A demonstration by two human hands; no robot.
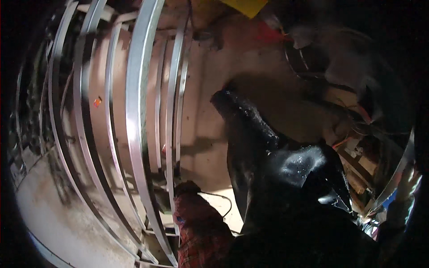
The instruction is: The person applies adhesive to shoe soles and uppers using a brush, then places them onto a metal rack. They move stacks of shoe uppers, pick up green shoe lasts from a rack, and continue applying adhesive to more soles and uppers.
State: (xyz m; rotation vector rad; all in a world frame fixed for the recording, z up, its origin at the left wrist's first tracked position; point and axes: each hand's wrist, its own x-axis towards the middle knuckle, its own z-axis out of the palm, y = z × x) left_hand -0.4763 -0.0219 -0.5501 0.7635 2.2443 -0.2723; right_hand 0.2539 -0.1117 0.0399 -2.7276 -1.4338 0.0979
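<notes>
My left arm, in a red checked sleeve, comes up from the lower edge. At its end my left hand (187,187) is a dark shape beside the metal bars (136,102); its fingers are lost in shadow. A thin dark cable (227,201) loops out next to it. The bars are long and silvery, several side by side, and look bent by the lens. Glossy black material (299,163) fills the middle and lower right, worn and dusty with white specks. At the right rim, a dim shape that may be my right hand (407,183) is too dark to read.
Brown floor (205,94) lies beyond the bars, with a small orange scrap (97,102) on it. Loose wires and wooden pieces (355,183) clutter the right side. Something yellow (248,5) shows at the top edge. A pale surface (58,210) is at lower left.
</notes>
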